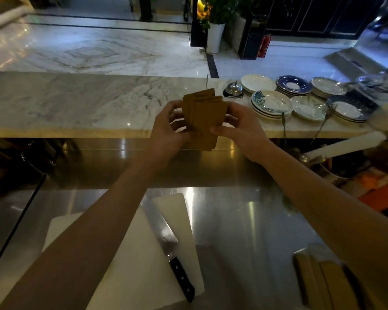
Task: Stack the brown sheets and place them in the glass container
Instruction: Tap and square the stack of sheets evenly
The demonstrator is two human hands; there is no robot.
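Brown sheets (203, 117) between hands (166, 135) (fanned)

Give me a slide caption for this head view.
Left hand and right hand square a fanned stack of thin brown sheets above a marble counter.

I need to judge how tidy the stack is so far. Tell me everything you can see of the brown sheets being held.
The brown sheets are a handful of thin, flat, tan-brown rectangles, paper or card by the look. They stand roughly upright and are fanned, with their top edges uneven, so they are not yet squared. The left hand grips them from the left, and the right hand presses from the right, thumb across the front sheet. They are held in the air in front of the marble counter, touching nothing else.
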